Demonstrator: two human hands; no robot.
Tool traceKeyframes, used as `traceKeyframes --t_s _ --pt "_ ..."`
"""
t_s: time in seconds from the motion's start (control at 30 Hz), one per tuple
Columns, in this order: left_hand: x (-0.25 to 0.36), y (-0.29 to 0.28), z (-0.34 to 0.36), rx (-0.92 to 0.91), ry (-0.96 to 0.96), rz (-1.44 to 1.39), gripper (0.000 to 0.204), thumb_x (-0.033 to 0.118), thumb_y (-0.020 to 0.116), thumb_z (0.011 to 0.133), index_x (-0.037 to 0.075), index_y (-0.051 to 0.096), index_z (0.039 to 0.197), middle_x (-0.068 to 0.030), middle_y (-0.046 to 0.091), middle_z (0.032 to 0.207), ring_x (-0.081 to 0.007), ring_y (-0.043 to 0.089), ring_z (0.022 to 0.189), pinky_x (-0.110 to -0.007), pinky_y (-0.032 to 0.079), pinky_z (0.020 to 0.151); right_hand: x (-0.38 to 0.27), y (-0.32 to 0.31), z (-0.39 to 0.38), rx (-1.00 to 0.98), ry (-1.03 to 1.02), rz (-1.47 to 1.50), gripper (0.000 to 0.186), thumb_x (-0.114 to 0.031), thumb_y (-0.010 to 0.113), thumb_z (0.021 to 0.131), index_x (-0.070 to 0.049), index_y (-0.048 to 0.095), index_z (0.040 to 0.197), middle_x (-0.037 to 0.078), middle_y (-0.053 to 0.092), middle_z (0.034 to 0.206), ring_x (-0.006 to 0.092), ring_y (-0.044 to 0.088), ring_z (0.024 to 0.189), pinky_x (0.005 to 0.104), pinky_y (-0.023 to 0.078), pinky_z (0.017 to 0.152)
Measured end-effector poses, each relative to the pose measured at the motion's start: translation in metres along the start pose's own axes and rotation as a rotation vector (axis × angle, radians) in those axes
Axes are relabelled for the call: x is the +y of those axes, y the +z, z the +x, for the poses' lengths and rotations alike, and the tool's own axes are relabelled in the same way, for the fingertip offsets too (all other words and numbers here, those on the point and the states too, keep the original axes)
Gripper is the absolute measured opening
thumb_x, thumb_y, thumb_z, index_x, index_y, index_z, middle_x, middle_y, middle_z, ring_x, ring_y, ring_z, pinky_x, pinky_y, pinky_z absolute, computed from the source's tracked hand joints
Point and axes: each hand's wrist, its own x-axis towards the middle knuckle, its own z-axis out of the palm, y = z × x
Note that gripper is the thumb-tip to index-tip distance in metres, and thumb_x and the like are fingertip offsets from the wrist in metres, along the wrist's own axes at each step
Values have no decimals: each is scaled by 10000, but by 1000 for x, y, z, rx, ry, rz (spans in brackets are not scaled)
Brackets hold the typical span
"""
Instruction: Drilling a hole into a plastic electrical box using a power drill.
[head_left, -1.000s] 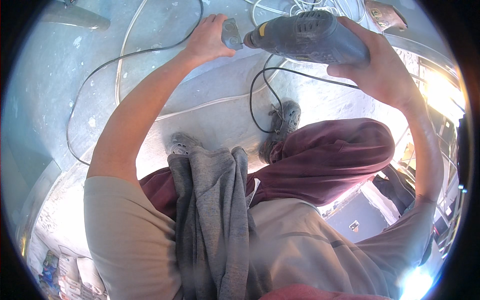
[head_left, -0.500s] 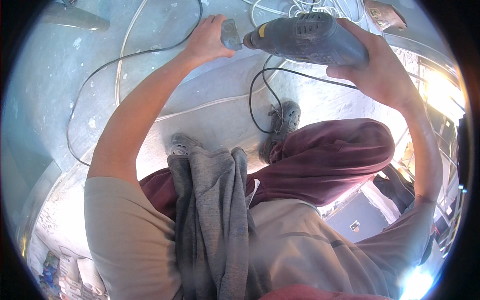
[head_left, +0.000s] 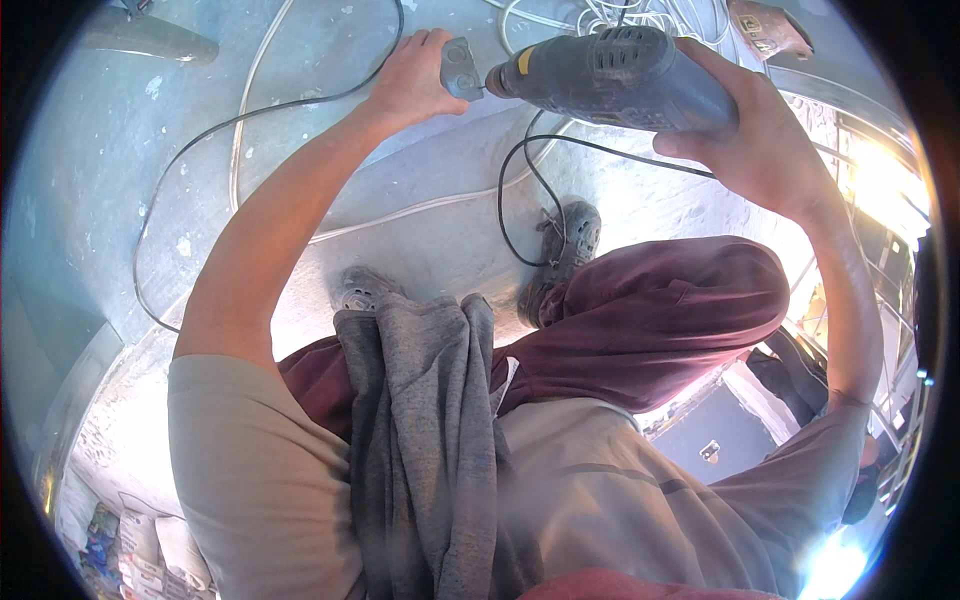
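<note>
My left hand (head_left: 415,78) grips a small flat grey block (head_left: 460,70) with round marks on its face; its exact kind I cannot make out. A dark grey power drill (head_left: 615,82) lies level in my right hand (head_left: 755,135), which is wrapped round its rear end. The chuck (head_left: 495,82) points left at the block's right edge. A thin bit bridges the small space between chuck and block; whether it has entered the block I cannot tell. The drill's black cord (head_left: 620,150) loops down beneath it toward my shoe.
White cables (head_left: 670,15) lie coiled beyond the drill, near a brown bag-like object (head_left: 770,30). A dark cord (head_left: 215,125) curves over the floor at left. A pipe (head_left: 150,40) lies far left. Metal railing (head_left: 895,300) stands at right, a grey case (head_left: 715,440) below it.
My hands, the drill and the block keep almost the same position. No clear movement shows apart from a tiny shift of the block and my arms.
</note>
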Motion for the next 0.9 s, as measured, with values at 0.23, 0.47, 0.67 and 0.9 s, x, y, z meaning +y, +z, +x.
traceKeyframes --t_s 0.23,0.47,0.67,0.9 --pt "0 1 0 7 6 3 898 314 912 608 10 535 1365 -203 607 1310 -382 593 1233 -454 489 1066 1 2 -1 45 -8 -24 856 -225 876 769 -44 506 1520 233 697 1260 307 688 1167 375 491 1046" --pt "0 0 0 9 3 3 890 314 914 610 12 537 1358 -203 606 1312 -383 592 1235 -453 489 1068 0 2 0 29 28 -13 867 -250 877 768 -50 503 1524 233 693 1265 315 685 1169 377 490 1051" --pt "-1 0 0 9 7 -19 888 311 915 611 11 538 1357 -205 604 1316 -384 588 1242 -456 487 1070 4 3 -1 87 -10 -70 872 -261 880 766 -61 503 1527 249 674 1298 329 667 1212 388 482 1068" --pt "1 1 1 12 10 -14 889 311 913 608 3 540 1354 -209 605 1315 -386 590 1238 -449 489 1068 12 4 -1 99 -10 -137 895 -319 885 766 -96 495 1540 275 601 1388 355 605 1303 405 468 1094"
